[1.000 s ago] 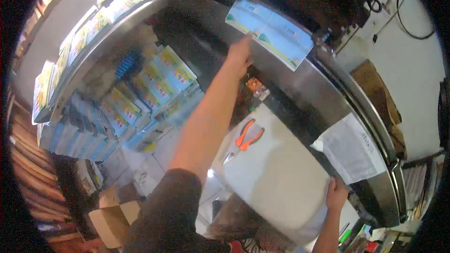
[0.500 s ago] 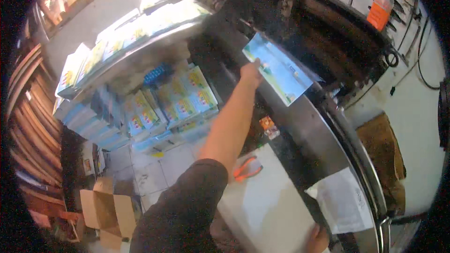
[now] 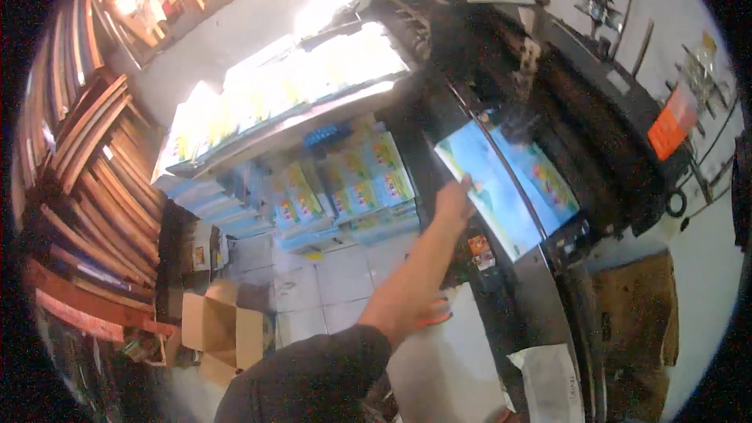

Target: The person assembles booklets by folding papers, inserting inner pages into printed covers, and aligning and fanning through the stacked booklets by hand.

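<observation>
My left hand (image 3: 456,202) reaches forward and pinches the near left edge of a light blue printed sheet (image 3: 492,207). That sheet lies tilted against a dark machine (image 3: 501,55). A thin dark bar crosses it, and more printed blue paper (image 3: 548,184) shows beyond the bar. Of my right hand (image 3: 501,417), only a sliver shows at the bottom edge, beside a pale board (image 3: 446,360); its fingers are hidden. An orange-handled tool (image 3: 435,315) lies on that board, partly covered by my left forearm.
Stacks of printed blue sheets (image 3: 360,188) stand left of the machine, under a bright shelf (image 3: 282,94) of more sheets. An open cardboard box (image 3: 223,329) sits on the tiled floor. A white paper packet (image 3: 552,384) lies at the near right. An orange bottle (image 3: 672,121) stands far right.
The view has swung, so the scene sits further right and lower. The sheet in my left hand now lies across the machine's bar; before, it was in front of it. My right hand shows less.
</observation>
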Demonstrator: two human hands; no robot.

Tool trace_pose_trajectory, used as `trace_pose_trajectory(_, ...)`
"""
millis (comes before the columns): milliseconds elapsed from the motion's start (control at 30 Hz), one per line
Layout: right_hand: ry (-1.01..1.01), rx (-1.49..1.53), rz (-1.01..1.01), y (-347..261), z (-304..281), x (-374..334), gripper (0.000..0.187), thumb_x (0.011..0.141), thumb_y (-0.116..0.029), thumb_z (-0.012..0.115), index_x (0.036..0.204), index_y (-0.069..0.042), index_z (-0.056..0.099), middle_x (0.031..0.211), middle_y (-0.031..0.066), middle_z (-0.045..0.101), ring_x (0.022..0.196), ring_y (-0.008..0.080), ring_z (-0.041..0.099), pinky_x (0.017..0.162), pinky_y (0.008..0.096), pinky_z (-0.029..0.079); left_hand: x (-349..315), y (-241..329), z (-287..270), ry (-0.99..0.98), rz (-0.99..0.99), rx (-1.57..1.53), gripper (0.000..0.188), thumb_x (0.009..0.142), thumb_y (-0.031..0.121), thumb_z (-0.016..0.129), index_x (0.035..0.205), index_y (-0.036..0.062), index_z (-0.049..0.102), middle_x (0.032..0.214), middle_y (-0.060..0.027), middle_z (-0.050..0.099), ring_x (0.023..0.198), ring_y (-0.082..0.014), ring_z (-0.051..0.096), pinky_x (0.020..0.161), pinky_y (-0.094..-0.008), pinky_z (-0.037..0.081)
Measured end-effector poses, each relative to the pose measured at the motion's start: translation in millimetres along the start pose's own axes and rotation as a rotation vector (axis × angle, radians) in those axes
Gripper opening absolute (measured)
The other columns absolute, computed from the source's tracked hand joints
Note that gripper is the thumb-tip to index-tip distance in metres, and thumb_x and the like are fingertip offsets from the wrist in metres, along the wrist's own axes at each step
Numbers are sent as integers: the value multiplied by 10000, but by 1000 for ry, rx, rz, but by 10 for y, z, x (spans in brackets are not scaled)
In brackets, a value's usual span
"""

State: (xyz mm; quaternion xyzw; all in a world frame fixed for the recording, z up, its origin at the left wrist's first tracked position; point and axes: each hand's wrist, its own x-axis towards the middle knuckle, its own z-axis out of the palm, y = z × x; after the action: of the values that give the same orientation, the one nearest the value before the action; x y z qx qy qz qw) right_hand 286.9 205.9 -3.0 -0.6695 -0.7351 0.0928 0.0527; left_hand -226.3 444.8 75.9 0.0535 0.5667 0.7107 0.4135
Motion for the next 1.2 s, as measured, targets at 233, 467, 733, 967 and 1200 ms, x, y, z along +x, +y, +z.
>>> trace_pose_trajectory(233,-213,33,51,-374,-459,133,391,970,-329,509,1117,13,627,995,177,679,878,376,646,762,457,533,-696,-28,-327,131,36,-263,293,959,293,602,1007,4,618,823,-87,620,623,-181,566,534,-353,478)
trace_pose_trajectory(467,-11,207,-264,-470,-557,288,380,879,-153,642,1196,39,561,1150,234,593,1034,357,595,851,432,513,-2014,586,-1432,296,177,155,330,976,315,577,1137,29,604,908,-63,640,798,-153,599,691,-298,503)
trace_pose_trajectory(733,-167,1002,-733,-3273,-1379,630,606,921,-308,593,1379,42,406,1348,184,479,1165,258,533,1023,387,400,-2611,1933,-2854,334,367,15,213,975,169,569,1159,63,580,888,1,622,787,-101,585,682,-284,495)
trace_pose_trajectory(967,-835,1063,-1110,-6036,-2158,87,917,817,-425,733,1474,26,279,1441,252,433,1382,347,382,1119,437,313,-2713,2826,-3611,199,507,-343,268,974,88,529,1235,30,547,1110,-67,643,991,-158,613,890,-333,494)
trace_pose_trajectory(1200,-1166,866,-915,-6769,-2137,-494,594,880,-251,687,1373,-19,452,1047,219,686,956,268,688,835,386,532,-2841,3090,-4168,303,545,-233,331,974,210,590,1253,37,557,1150,-78,654,1021,-193,630,906,-352,505)
